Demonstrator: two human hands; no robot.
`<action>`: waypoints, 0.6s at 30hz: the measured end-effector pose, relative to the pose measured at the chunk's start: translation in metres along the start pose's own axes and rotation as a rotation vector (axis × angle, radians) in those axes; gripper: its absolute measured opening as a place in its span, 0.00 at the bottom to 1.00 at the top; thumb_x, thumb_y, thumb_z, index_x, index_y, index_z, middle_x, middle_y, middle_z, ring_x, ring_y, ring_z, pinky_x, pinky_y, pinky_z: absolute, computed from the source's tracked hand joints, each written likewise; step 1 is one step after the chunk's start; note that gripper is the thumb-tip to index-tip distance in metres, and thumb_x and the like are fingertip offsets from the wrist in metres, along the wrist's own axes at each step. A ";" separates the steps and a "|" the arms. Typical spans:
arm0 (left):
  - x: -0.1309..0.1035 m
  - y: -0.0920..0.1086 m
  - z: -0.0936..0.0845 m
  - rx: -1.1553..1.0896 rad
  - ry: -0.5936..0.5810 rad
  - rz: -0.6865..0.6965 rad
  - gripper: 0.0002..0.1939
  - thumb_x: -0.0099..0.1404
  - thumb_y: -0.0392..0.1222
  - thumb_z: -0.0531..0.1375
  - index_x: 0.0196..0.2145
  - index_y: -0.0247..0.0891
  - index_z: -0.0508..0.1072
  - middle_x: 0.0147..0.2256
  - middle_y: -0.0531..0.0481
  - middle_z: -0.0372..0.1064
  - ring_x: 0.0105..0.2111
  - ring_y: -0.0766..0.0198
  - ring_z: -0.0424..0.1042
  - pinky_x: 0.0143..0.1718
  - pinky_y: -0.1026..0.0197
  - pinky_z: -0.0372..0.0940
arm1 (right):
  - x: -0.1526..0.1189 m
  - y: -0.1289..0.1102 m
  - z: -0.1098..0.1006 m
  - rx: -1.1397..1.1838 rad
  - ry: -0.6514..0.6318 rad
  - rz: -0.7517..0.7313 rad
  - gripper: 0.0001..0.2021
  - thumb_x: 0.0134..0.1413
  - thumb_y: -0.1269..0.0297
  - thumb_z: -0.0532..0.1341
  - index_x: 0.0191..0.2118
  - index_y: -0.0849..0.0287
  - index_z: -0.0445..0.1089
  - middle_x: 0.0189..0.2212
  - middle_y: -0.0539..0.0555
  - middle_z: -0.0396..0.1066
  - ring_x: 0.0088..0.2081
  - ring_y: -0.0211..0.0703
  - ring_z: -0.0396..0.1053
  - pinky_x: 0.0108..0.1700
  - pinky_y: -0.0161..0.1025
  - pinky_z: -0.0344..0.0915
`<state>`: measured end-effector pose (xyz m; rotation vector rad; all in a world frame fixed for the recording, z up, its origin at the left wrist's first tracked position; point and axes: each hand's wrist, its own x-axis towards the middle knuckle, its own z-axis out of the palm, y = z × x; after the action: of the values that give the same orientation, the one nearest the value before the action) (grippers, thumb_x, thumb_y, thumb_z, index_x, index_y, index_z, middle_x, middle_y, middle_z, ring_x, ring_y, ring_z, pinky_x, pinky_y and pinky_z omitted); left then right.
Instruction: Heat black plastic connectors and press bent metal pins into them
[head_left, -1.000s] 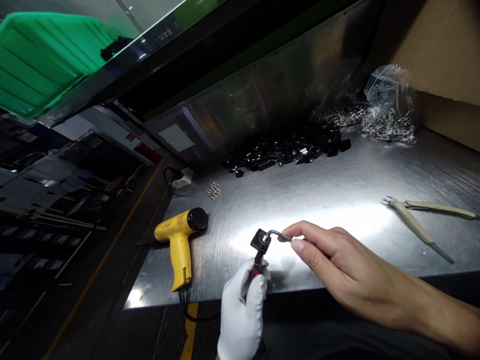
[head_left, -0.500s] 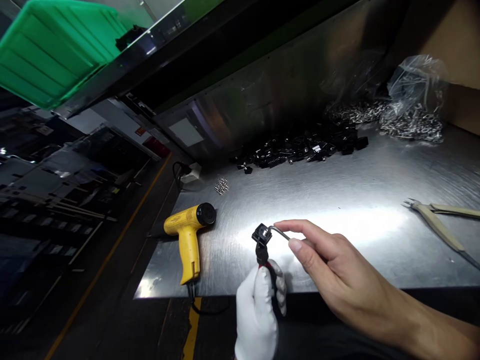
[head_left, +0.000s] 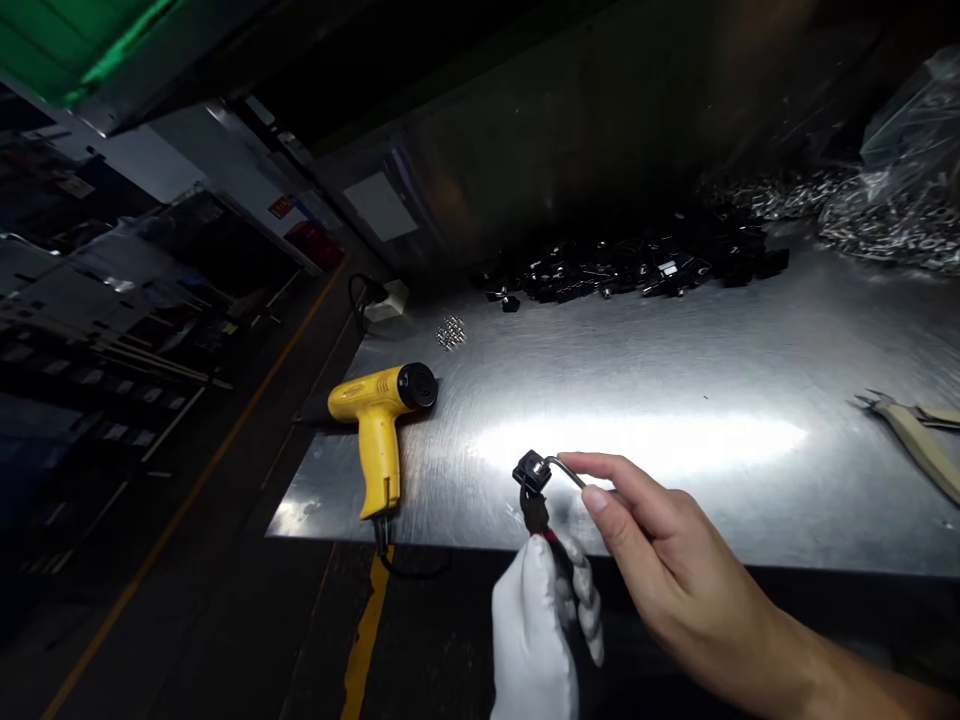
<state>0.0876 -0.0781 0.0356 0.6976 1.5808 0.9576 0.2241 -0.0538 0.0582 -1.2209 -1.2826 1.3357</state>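
Observation:
My left hand (head_left: 534,630), in a white glove, is closed around a black cable (head_left: 535,514) with a bit of red showing near the fingertips. At the cable's upper end sits a small square black part (head_left: 530,466) with a shiny metal screw or fitting on it. My bare right hand (head_left: 675,570) pinches a bent hex key (head_left: 568,470) between thumb and index finger. The key's short end meets the metal fitting; how deep it sits I cannot tell. Both hands are over the front edge of the metal table (head_left: 465,500).
A yellow heat gun (head_left: 377,440) lies at the left. Behind it are a cluster of small metal pieces (head_left: 451,333) and a white power socket (head_left: 387,301). Black parts (head_left: 622,270) are heaped at the back, near bagged metal pieces (head_left: 892,220). Cutting pliers (head_left: 915,440) rest at right.
The camera view has shifted, so the table items appear higher up. Both hands keep their grips on the cable and the hex key, and the key still touches the fitting.

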 end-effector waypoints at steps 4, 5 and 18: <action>0.002 -0.007 0.000 -0.004 0.003 -0.016 0.30 0.62 0.69 0.57 0.29 0.37 0.74 0.20 0.49 0.68 0.18 0.62 0.68 0.18 0.62 0.62 | -0.003 0.010 0.009 0.058 -0.018 0.047 0.17 0.74 0.53 0.50 0.62 0.48 0.61 0.32 0.48 0.76 0.31 0.43 0.72 0.35 0.41 0.68; 0.002 -0.008 0.000 -0.002 0.001 -0.013 0.29 0.62 0.69 0.57 0.27 0.37 0.73 0.19 0.50 0.67 0.17 0.63 0.67 0.18 0.62 0.62 | -0.003 0.012 0.011 0.063 -0.013 0.055 0.17 0.74 0.53 0.50 0.62 0.48 0.61 0.30 0.48 0.75 0.30 0.42 0.71 0.33 0.41 0.67; 0.008 -0.015 -0.010 0.214 -0.102 0.143 0.26 0.72 0.60 0.49 0.27 0.42 0.74 0.26 0.45 0.74 0.24 0.59 0.72 0.23 0.60 0.66 | -0.008 0.034 0.032 0.043 0.125 -0.043 0.15 0.73 0.61 0.53 0.60 0.47 0.65 0.20 0.44 0.59 0.26 0.42 0.70 0.28 0.38 0.67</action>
<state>0.0766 -0.0810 0.0196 1.0045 1.5734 0.8488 0.1941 -0.0680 0.0237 -1.2201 -1.1802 1.2306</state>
